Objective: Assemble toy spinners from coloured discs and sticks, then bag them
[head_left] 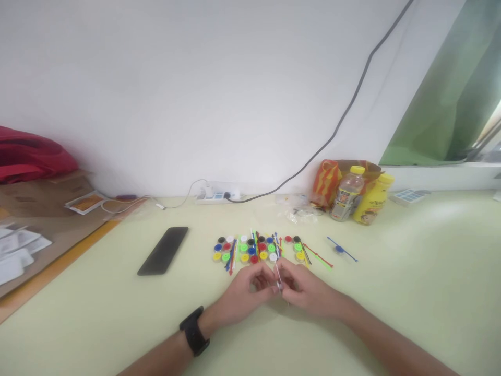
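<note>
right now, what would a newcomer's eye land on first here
Probably the coloured discs in the middle of the table, thin arrows among them. Just nearer, the left hand and right hand meet at a slim white piece. A dark phone lies to the left; two yellow-capped bottles stand to the right.

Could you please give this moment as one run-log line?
left hand: at thin white piece; right hand: pinching it; beyond hands: coloured discs, arrows; farther right: blue spinner; far left: black phone
</note>
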The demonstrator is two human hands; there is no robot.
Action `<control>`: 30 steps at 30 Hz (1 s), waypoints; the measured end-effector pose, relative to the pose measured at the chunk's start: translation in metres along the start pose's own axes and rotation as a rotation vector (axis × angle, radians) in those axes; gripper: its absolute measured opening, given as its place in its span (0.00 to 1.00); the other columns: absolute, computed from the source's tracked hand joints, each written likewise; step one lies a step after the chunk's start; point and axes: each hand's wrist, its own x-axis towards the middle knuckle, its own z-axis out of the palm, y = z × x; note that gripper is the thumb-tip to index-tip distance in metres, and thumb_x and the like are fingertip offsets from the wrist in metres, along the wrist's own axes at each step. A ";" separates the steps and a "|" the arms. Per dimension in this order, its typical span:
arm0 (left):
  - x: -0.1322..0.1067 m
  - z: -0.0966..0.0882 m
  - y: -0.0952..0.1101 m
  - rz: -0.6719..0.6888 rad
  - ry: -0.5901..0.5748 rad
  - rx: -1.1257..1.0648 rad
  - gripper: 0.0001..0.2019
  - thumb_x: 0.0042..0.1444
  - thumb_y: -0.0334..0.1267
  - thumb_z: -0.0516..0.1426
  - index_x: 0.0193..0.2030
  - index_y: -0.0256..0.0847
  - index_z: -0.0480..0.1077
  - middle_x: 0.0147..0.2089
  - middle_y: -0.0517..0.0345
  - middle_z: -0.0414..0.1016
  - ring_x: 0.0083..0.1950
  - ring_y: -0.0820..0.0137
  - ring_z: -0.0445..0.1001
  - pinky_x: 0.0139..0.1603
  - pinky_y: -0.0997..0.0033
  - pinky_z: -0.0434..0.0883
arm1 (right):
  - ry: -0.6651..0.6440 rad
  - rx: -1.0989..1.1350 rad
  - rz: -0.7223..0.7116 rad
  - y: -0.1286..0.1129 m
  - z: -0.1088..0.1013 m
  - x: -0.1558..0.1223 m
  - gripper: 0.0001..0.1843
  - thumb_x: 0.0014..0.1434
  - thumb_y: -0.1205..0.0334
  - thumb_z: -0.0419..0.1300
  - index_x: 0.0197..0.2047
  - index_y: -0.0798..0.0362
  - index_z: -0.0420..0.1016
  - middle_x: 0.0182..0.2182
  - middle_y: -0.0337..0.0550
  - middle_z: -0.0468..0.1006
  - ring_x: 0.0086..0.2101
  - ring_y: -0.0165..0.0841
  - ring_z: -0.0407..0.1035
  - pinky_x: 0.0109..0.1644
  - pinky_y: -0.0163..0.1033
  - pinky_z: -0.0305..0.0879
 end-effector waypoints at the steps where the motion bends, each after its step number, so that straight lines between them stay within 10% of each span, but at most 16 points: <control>1: 0.000 0.000 0.000 -0.001 0.001 0.001 0.08 0.64 0.41 0.64 0.38 0.38 0.74 0.37 0.59 0.73 0.37 0.71 0.66 0.41 0.70 0.65 | 0.003 -0.002 -0.003 0.000 0.000 0.000 0.08 0.62 0.68 0.55 0.36 0.49 0.57 0.27 0.30 0.61 0.28 0.28 0.54 0.32 0.35 0.49; 30: -0.003 0.003 0.003 0.014 -0.028 0.089 0.05 0.64 0.39 0.62 0.41 0.39 0.76 0.39 0.58 0.77 0.38 0.70 0.69 0.43 0.70 0.67 | 0.040 -0.167 -0.010 -0.001 0.002 -0.002 0.09 0.59 0.69 0.56 0.35 0.49 0.57 0.27 0.30 0.62 0.28 0.29 0.55 0.31 0.35 0.49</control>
